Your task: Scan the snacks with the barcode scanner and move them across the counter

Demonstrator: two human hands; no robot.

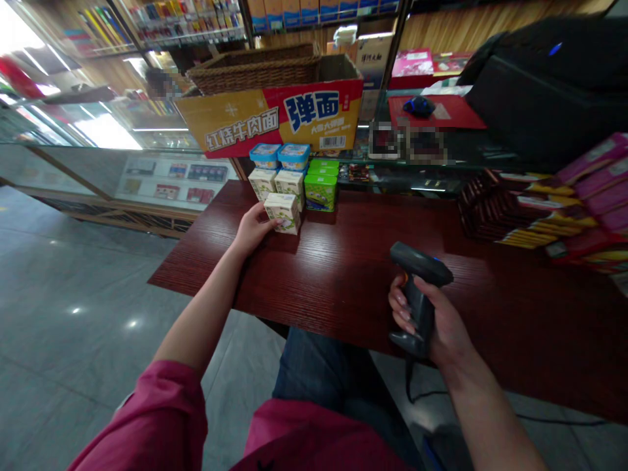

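Observation:
My left hand (255, 227) grips a small white box with green leaf print (283, 213) by its left side, fingers behind and thumb across the front. The box stands at the front of a group on the dark red table. Just behind it are two similar white boxes (289, 183), and behind those two blue tubs (293, 156). Several bright green boxes (321, 191) stand in a row to the right. My right hand (426, 320) is wrapped round the handle of a black barcode scanner (420, 261), held over the table's front edge, its cable hanging down.
A noodle carton (275, 124) with a wicker basket (255, 69) stands at the back. Stacked dark packets (520, 209) and pink packs (598, 183) line the right side. A computer mouse (418, 106) rests on a red mat (461, 112). Glass display cases (167, 180) stand left.

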